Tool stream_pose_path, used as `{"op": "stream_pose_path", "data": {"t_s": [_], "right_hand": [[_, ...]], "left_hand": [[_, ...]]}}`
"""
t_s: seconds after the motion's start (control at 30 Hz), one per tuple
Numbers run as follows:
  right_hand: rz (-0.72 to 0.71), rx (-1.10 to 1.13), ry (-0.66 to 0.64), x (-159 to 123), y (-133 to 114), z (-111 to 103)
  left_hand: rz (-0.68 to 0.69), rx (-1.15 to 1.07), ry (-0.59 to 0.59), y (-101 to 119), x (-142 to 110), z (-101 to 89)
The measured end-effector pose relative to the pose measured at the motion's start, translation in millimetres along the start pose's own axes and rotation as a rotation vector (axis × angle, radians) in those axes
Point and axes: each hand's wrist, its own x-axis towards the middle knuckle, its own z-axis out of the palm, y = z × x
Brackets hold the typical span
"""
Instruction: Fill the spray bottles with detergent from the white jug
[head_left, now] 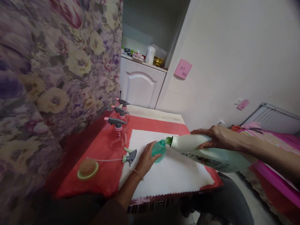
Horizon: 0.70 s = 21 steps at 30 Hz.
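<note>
My left hand (pixel 147 156) is wrapped round a small green spray bottle (pixel 159 152) whose neck is uncapped. It stands on a white cloth (pixel 173 178). My right hand (pixel 214 139) grips a large pale green jug (pixel 192 145), tilted almost on its side. The jug's mouth is close to the bottle's neck, and green liquid (pixel 168 141) shows at its lip. Whether liquid is entering the bottle I cannot tell. Left of my left hand lies a grey and green spray trigger (pixel 130 157) with its thin tube reaching toward a round, green-rimmed lid-like object (pixel 87 169).
Several clear spray bottles (pixel 117 139) with grey and pink triggers stand in a row at the table's left. A red cover (pixel 103 168) lies under the white cloth. Behind are a white cabinet (pixel 142 81) and a wall with a pink note (pixel 183 69). A bed (pixel 278 143) is at right.
</note>
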Motion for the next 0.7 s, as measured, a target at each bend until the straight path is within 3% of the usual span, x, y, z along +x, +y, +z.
{"op": "stream_pose_path", "data": {"t_s": [0.7], "right_hand": [[0.015, 0.002, -0.007, 1.6, 5.0, 4.9]], "left_hand": [[-0.007, 0.001, 0.003, 1.6, -0.4, -0.7]]}}
